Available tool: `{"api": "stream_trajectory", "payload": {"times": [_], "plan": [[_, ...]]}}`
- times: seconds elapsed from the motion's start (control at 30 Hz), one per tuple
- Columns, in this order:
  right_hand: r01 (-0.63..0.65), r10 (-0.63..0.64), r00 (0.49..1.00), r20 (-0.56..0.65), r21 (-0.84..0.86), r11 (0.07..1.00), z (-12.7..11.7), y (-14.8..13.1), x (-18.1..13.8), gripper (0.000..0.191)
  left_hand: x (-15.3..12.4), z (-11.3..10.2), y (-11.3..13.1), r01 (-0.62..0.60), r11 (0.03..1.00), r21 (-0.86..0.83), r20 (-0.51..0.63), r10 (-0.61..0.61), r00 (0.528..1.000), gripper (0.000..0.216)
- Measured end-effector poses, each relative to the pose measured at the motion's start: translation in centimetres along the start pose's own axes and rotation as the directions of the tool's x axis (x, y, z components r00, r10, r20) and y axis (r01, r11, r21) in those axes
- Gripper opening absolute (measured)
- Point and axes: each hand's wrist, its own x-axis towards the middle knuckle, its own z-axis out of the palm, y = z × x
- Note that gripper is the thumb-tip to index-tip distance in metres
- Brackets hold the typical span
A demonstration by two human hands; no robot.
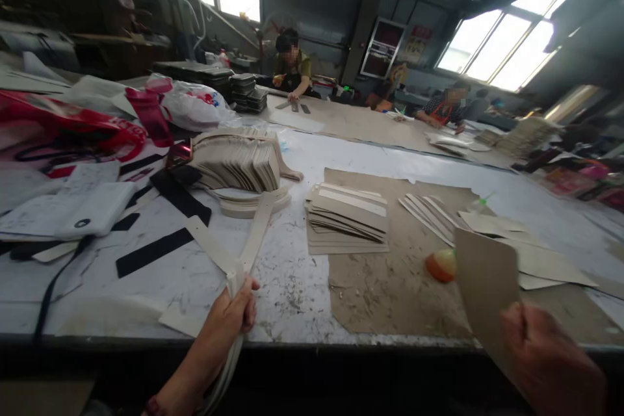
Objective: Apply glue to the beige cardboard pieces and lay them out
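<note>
The left hand (237, 305) had its fingers curled tightly round pale strips (256, 234), 2 ends splayed over the table (287, 299); the right hand (548, 351) clenched a brown panel (487, 279) beside an orange object (440, 266). Stacked cards (346, 214) lay farther off.

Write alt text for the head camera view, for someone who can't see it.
A person's left hand holds pale strips and their right hand a brown panel, at a cluttered worktable bearing a stack of flat pieces. Other people appear farther back.
</note>
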Motion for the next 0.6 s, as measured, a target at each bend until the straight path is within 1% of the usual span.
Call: {"api": "stream_trajectory", "payload": {"times": [0.03,0.07,0.1,0.17,0.2,0.23,0.27,0.3,0.37,0.43,0.47,0.5,0.53,0.57,0.6], "plan": [[0.113,-0.113,0.994,-0.012,-0.022,0.993,-0.1,-2.5,1.0,0.042,0.0,-0.1,0.2,0.006,0.999,-0.049,-0.015,-0.007,1.0,0.05],[0.193,-0.193,0.98,-0.057,-0.004,0.981,-0.2,-5.2,2.0,0.039,0.0,-0.3,0.4,0.019,0.995,-0.102,-0.025,-0.022,0.999,0.05],[0.259,-0.255,0.963,-0.085,0.043,0.965,-0.1,-7.9,3.0,0.034,-0.1,-0.5,0.6,0.04,0.987,-0.156,-0.023,-0.044,0.999,0.05],[0.388,-0.371,0.921,-0.117,0.204,0.899,0.2,-13.2,4.2,0.023,-0.3,-1.2,1.0,0.095,0.961,-0.258,0.015,-0.094,0.995,0.049],[0.417,-0.403,0.909,-0.11,0.291,0.861,0.5,-15.7,4.3,0.022,-0.5,-1.6,1.2,0.123,0.946,-0.3,0.043,-0.116,0.992,0.048],[0.431,-0.435,0.897,-0.079,0.377,0.82,0.8,-18.0,4.1,0.022,-0.7,-2.1,1.5,0.149,0.931,-0.335,0.073,-0.132,0.989,0.047],[0.433,-0.491,0.871,-0.007,0.484,0.761,1.0,-20.2,3.6,0.024,-1.0,-2.6,1.7,0.169,0.917,-0.36,0.1,-0.142,0.985,0.047],[0.418,-0.551,0.832,0.067,0.577,0.702,1.2,-22.1,2.9,0.027,-1.2,-3.1,1.9,0.182,0.908,-0.378,0.121,-0.146,0.982,0.047],[0.417,-0.637,0.761,0.128,0.656,0.63,1.3,-25.2,1.4,0.032,-1.7,-4.0,2.3,0.202,0.899,-0.388,0.147,-0.156,0.977,0.048],[0.412,-0.698,0.698,0.16,0.708,0.574,0.8,-27.4,0.5,0.031,-2.3,-4.7,2.6,0.226,0.899,-0.376,0.175,-0.171,0.97,0.047],[0.357,-0.705,0.681,0.196,0.752,0.554,0.3,-28.2,0.5,0.031,-2.5,-4.9,2.7,0.236,0.901,-0.363,0.194,-0.175,0.965,0.045],[0.253,-0.697,0.672,0.252,0.806,0.535,-0.3,-29.0,0.7,0.031,-2.8,-5.0,2.7,0.243,0.906,-0.346,0.217,-0.174,0.96,0.043],[0.075,-0.671,0.662,0.335,0.861,0.503,-1.0,-29.7,1.1,0.032,-3.0,-5.0,2.7,0.244,0.914,-0.324,0.242,-0.17,0.955,0.041],[-0.154,-0.632,0.64,0.436,0.879,0.451,-1.8,-30.5,1.7,0.032,-3.2,-4.9,2.7,0.241,0.923,-0.299,0.267,-0.161,0.95,0.04],[-0.365,-0.601,0.608,0.519,0.855,0.369,-2.4,-31.3,2.3,0.031,-3.4,-4.7,2.7,0.235,0.933,-0.273,0.288,-0.154,0.945,0.039]]}}
